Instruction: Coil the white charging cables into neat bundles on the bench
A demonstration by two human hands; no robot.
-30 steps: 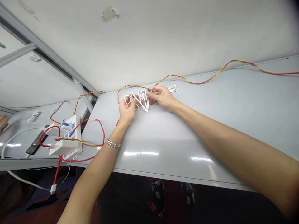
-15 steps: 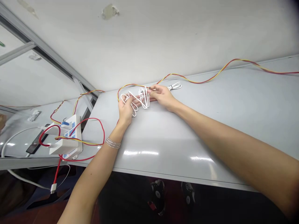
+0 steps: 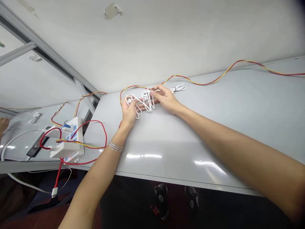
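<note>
A white cable (image 3: 147, 106) hangs in loose loops between my two hands, just above the grey tabletop. My left hand (image 3: 129, 113) is closed round one end of the loops, thumb on top and its other fingers stretched beneath them toward the right. With thumb and fingertips, my right hand (image 3: 165, 99) pinches the right side of the same cable. Behind my right hand lies a tied bundle of white cable (image 3: 178, 88) on the table. Some of the loops hide parts of my left fingers.
Twisted red and yellow wire (image 3: 205, 84) runs along the table's back edge by the wall. At left stand a white power strip (image 3: 79, 136) with plugs, red cables and a black device (image 3: 38, 144). Another person's hand (image 3: 3, 125) shows at the far left edge, near a small white cable bundle (image 3: 35, 117).
Both hands have shifted slightly to the right with the cable, and its loops have moved a little. The other person's hand has come further into view at the left.
</note>
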